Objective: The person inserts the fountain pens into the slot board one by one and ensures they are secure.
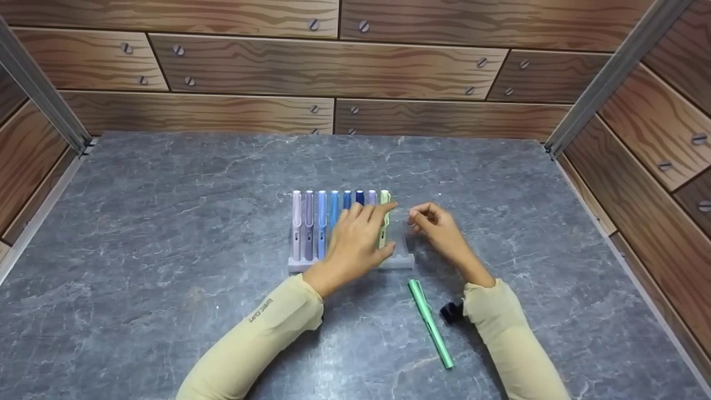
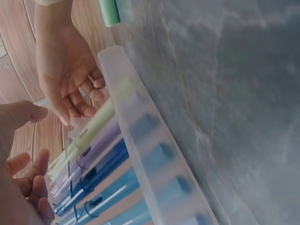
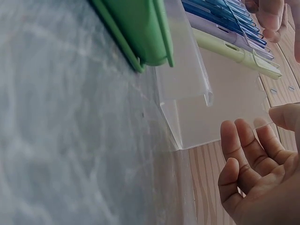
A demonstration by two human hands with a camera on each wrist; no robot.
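Note:
A translucent pen stand (image 1: 397, 263) holds a row of several capped pens, running from pale purple (image 1: 296, 222) through blues to light green (image 1: 385, 211). Over the right part of that row is my left hand (image 1: 353, 239), its fingers loosely bent and its thumb apart, holding nothing; it hides some pens. My right hand (image 1: 441, 230) is at the stand's right side. In the right wrist view, its thumb and a fingertip (image 3: 261, 123) pinch the clear back plate (image 3: 211, 117) by its corner. On the tabletop in front lies a green pen (image 1: 430, 325).
The grey marbled tabletop (image 1: 166, 222) extends around the stand. Wood-patterned panels (image 1: 250, 61) rise at the back and sides, with metal posts (image 1: 600, 83) at the corners. A black round object (image 1: 451, 313) shows by the right sleeve.

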